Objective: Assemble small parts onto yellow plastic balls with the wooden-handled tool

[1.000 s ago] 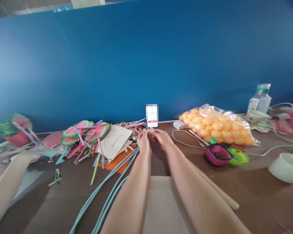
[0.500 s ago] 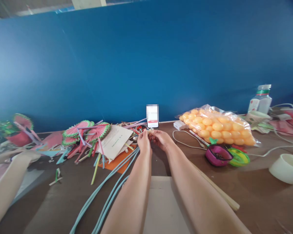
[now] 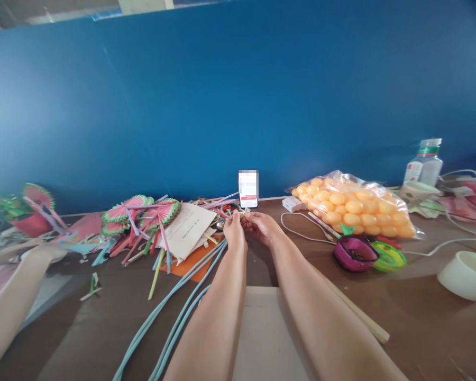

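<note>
L hand (image 3: 233,228) nr blue cords (image 3: 141,333), phone (image 3: 248,191) bhnd.

Pale glare washes the blue panel (image 3: 230,106) at left, and the edges look stretched.

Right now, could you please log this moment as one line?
left hand: pinching small item, type unclear | right hand: pinching same item | beyond: smartphone, upright | right: bag of orange balls

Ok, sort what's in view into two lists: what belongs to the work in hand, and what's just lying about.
In hand: left hand; right hand; small item between them, too small to identify.
Apparently lying about: bag of orange balls; purple container; white bowl.
</note>
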A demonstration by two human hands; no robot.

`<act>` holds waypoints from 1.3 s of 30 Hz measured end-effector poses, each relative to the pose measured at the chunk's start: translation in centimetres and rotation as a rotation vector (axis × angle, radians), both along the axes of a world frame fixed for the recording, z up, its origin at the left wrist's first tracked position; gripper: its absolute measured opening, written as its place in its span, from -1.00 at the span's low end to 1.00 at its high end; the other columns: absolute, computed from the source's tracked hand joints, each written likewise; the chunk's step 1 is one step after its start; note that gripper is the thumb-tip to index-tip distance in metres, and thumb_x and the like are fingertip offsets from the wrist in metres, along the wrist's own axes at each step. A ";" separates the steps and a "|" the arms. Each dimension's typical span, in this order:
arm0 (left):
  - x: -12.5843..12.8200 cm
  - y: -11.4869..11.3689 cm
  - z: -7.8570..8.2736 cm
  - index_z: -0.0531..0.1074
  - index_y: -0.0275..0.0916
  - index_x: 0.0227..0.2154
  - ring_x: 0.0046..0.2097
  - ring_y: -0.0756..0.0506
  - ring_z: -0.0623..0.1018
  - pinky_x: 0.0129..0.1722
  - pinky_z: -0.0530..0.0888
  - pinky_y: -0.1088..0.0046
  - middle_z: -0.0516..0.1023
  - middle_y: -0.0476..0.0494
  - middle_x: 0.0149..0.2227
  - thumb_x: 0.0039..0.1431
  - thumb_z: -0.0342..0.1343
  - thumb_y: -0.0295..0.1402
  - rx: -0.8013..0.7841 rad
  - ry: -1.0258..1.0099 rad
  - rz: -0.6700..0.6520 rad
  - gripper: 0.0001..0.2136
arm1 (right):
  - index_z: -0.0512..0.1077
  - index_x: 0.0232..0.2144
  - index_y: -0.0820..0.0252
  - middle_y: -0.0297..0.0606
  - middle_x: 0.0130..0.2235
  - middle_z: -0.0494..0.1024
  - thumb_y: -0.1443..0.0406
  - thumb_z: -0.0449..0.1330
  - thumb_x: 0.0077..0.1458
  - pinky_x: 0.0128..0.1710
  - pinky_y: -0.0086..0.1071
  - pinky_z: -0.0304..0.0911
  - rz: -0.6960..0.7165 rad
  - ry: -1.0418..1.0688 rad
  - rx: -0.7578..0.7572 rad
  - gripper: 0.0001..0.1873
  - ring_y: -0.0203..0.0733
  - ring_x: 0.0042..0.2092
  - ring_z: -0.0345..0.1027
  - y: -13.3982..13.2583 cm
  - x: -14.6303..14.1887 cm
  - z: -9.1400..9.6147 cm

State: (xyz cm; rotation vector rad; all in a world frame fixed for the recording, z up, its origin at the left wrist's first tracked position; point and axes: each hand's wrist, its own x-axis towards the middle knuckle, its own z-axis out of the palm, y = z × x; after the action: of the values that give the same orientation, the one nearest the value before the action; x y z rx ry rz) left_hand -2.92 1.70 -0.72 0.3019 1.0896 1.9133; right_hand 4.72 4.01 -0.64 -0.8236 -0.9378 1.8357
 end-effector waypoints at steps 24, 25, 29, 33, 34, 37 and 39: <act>-0.2 0.5 -0.6 0.41 -0.33 -0.50 -0.57 0.01 0.45 -0.50 0.43 0.47 0.45 -0.06 -0.56 0.09 0.19 -0.30 0.023 -0.004 0.008 -0.81 | 0.43 -0.48 0.26 -0.35 -0.56 0.44 0.40 0.32 -0.06 -0.57 -0.54 0.16 -0.010 0.038 -0.024 -0.89 -0.43 -0.55 0.22 0.0 0.0 0.0; -0.2 0.5 -0.7 0.41 -0.33 -0.50 -0.57 0.01 0.45 -0.51 0.43 0.47 0.45 -0.06 -0.56 0.10 0.18 -0.30 0.025 -0.003 0.009 -0.81 | 0.43 -0.48 0.26 -0.36 -0.56 0.43 0.40 0.32 -0.06 -0.57 -0.54 0.15 -0.011 0.039 -0.026 -0.89 -0.43 -0.56 0.21 0.0 0.0 0.0; -0.1 0.5 -0.8 0.40 -0.32 -0.51 -0.57 0.02 0.44 -0.50 0.42 0.48 0.45 -0.05 -0.57 0.10 0.18 -0.29 0.023 0.004 0.012 -0.80 | 0.42 -0.50 0.26 -0.37 -0.57 0.42 0.39 0.32 -0.06 -0.57 -0.54 0.14 -0.019 0.031 -0.015 -0.88 -0.43 -0.55 0.21 0.1 -0.1 0.0; -0.1 0.5 -1.0 0.40 -0.31 -0.50 -0.57 0.02 0.44 -0.50 0.41 0.47 0.45 -0.05 -0.57 0.06 0.20 -0.26 0.039 0.021 0.015 -0.79 | 0.42 -0.52 0.25 -0.35 -0.56 0.44 0.38 0.34 -0.08 -0.54 -0.52 0.17 -0.036 0.015 -0.001 -0.87 -0.42 -0.54 0.22 0.0 -0.2 0.0; -0.1 0.6 -1.0 0.40 -0.31 -0.50 -0.57 0.02 0.44 -0.50 0.41 0.48 0.45 -0.04 -0.57 0.06 0.21 -0.26 0.041 0.028 0.016 -0.79 | 0.42 -0.53 0.25 -0.35 -0.56 0.44 0.37 0.34 -0.09 -0.54 -0.52 0.17 -0.040 0.013 0.006 -0.86 -0.42 -0.54 0.22 -0.1 -0.2 0.0; -0.2 0.6 -1.1 0.40 -0.31 -0.51 -0.56 0.03 0.43 -0.49 0.39 0.49 0.43 -0.03 -0.59 0.03 0.22 -0.25 0.049 0.050 0.017 -0.78 | 0.41 -0.54 0.24 -0.37 -0.59 0.41 0.34 0.38 -0.14 -0.53 -0.52 0.20 -0.051 0.011 0.022 -0.81 -0.41 -0.54 0.22 -0.2 -0.2 0.1; -0.3 0.6 -1.2 0.40 -0.31 -0.52 -0.55 0.02 0.43 -0.47 0.38 0.48 0.42 -0.02 -0.59 0.02 0.22 -0.23 0.060 0.069 0.015 -0.77 | 0.41 -0.55 0.23 -0.39 -0.61 0.40 0.33 0.40 -0.18 -0.52 -0.51 0.22 -0.060 0.013 0.028 -0.79 -0.40 -0.54 0.21 -0.3 -0.3 0.2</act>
State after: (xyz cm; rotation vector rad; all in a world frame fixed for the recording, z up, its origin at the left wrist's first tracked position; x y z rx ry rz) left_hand -3.20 2.29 -1.89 0.3971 1.0829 1.9641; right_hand 4.45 3.68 -0.48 -0.8136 -0.9194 1.7704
